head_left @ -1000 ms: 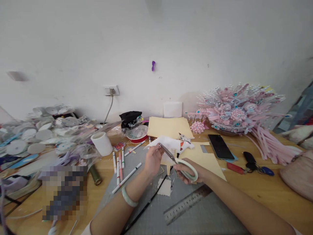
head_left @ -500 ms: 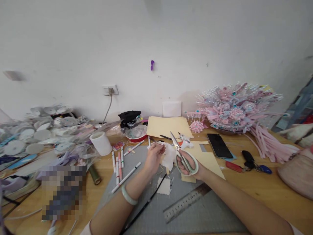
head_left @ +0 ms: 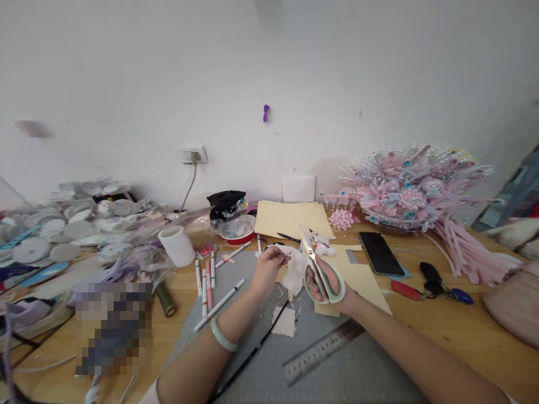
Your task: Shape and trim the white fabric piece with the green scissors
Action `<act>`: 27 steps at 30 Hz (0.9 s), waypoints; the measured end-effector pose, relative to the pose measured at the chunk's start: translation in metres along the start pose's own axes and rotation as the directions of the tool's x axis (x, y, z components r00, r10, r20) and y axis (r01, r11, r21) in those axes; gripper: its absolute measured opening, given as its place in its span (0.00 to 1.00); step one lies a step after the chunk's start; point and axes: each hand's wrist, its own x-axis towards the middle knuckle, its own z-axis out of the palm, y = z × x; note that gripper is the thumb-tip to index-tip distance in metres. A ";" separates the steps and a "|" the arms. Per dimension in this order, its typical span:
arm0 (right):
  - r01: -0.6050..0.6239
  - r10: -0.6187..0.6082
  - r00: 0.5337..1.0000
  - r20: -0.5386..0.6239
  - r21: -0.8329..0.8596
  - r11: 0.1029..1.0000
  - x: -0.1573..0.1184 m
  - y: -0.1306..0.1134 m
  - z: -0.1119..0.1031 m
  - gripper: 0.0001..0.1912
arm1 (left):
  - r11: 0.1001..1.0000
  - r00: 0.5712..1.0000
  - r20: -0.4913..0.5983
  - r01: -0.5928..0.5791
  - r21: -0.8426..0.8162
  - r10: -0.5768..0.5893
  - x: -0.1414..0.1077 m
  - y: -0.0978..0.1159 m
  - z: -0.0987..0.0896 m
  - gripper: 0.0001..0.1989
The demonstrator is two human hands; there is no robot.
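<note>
My left hand (head_left: 269, 269) pinches the edge of a thin white piece (head_left: 296, 273), fabric or paper, with fingertips together above the grey cutting mat (head_left: 252, 359). My right hand (head_left: 330, 280) grips scissors (head_left: 310, 251) with pale green handles. Their blades point up and away, beside the right edge of the white piece, and look nearly closed. Below the hands, a small off-white scrap with wavy edges (head_left: 284, 321) lies on the mat by a black strip (head_left: 265, 336). A steel ruler (head_left: 322, 352) rests nearer to me.
Several markers (head_left: 219, 304) lie left of my hands, beyond them a white roll (head_left: 177, 247). Cream card sheets (head_left: 292, 219) are at the back and under my right hand. On the right are a phone (head_left: 381, 253), keys (head_left: 433, 278) and a pink beaded headpiece (head_left: 404, 191).
The scissor blades and handles have come closer together. The view has shifted slightly, so everything sits a little further right. My left hand still pinches the white piece.
</note>
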 end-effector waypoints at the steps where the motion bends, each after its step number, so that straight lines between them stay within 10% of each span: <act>1: 0.016 -0.016 1.000 0.021 0.002 1.000 0.000 0.000 0.000 0.27 | 0.999 1.000 0.003 -0.009 0.043 0.009 0.001 -0.001 -0.001 0.06; 7: -0.007 0.022 0.973 0.231 -0.064 0.998 -0.004 0.003 -0.005 0.27 | 0.981 0.997 0.066 -0.047 0.189 0.035 -0.001 0.001 0.001 0.06; 19: 0.029 -0.025 0.950 0.311 -0.008 1.000 -0.009 0.003 0.000 0.19 | 0.956 0.959 0.056 0.270 0.112 -0.278 -0.006 0.008 0.003 0.07; 24: 0.017 -0.016 0.934 0.356 0.001 1.000 -0.010 0.000 -0.003 0.20 | 0.894 0.984 -0.023 0.169 0.416 -0.175 -0.002 0.015 0.003 0.11; 27: 0.009 0.012 0.908 0.419 -0.049 0.999 -0.011 0.001 -0.004 0.23 | 0.685 0.999 0.032 0.002 0.729 -0.037 0.002 0.015 0.000 0.10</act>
